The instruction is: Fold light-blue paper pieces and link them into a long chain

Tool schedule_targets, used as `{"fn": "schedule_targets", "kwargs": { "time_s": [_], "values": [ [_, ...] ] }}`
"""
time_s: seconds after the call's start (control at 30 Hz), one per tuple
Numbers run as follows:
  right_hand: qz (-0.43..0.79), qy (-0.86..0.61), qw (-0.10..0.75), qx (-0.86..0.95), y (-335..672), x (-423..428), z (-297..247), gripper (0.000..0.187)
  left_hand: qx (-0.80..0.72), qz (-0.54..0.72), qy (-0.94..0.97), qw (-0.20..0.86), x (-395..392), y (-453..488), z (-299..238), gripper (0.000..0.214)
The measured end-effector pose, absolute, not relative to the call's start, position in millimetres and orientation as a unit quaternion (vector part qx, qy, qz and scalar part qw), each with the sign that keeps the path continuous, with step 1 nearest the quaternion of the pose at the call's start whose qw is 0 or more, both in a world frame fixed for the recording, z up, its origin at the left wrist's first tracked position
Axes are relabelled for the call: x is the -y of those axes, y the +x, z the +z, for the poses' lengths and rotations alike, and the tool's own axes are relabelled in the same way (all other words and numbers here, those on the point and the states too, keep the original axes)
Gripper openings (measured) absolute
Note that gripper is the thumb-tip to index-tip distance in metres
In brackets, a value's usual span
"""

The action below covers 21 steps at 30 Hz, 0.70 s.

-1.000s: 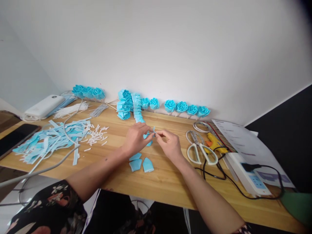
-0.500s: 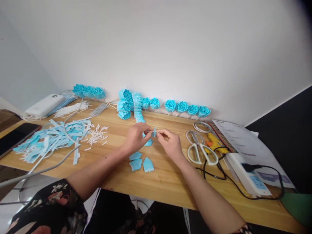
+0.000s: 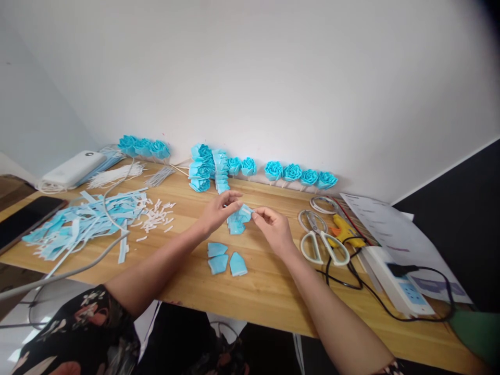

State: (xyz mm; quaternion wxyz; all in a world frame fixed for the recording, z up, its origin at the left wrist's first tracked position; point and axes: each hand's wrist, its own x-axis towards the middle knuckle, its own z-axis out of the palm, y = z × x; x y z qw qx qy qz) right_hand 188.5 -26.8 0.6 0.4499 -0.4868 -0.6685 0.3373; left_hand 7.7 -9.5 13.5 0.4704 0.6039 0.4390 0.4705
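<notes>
A: What does the right hand (image 3: 273, 229) have?

B: The edge of a small blue piece (image 3: 246, 210), pinched tight between thumb and forefinger. The piece is in front of the person, over the middle of the table (image 3: 265, 297).

A: And the left hand (image 3: 219, 211)?

B: It's just beside that piece, palm down, forefinger and thumb slightly apart. I can't tell whether the thumb touches the piece.

A: What's beneath them?

B: A blue pile (image 3: 236, 227), partly hidden by the hands. Nearer the person, 3 petals (image 3: 217, 264) lie flat: 2 together on the left, 1 on the right.

A: Anything by the right arm?

B: White-handled scissors (image 3: 332, 246), a yellow glue gun (image 3: 344, 230) just beside them, and a power strip (image 3: 394, 278) farther right.

A: On the left?

B: A heap of blue strips (image 3: 86, 221), with white snippets (image 3: 155, 216) next to it and a phone (image 3: 27, 219) near the table's edge. Against the wall, 4 blue flowers (image 3: 292, 172) line up on the right.
</notes>
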Motion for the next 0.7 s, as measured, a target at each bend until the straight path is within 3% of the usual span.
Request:
{"fn": "schedule_targets", "kwargs": {
  "time_s": [0.17,0.3,0.5,0.7],
  "values": [
    [0.372,-0.471,0.441,0.667,189.0,27.3,1.4,0.022,-0.418,0.405,0.596,0.554,10.5,8.6,11.8,0.031],
    [0.421,-0.442,0.436,0.661,188.5,28.3,3.8,0.023,-0.419,0.411,0.598,0.545,11.0,10.3,9.1,0.031],
    [0.376,-0.462,0.416,0.687,188.4,27.9,0.6,0.019,-0.409,0.402,0.610,0.547,10.9,11.0,6.3,0.029],
    [0.412,-0.454,0.408,0.677,189.6,26.5,-1.2,0.018,-0.419,0.395,0.605,0.550,11.1,8.9,10.6,0.025]
  ]
}}
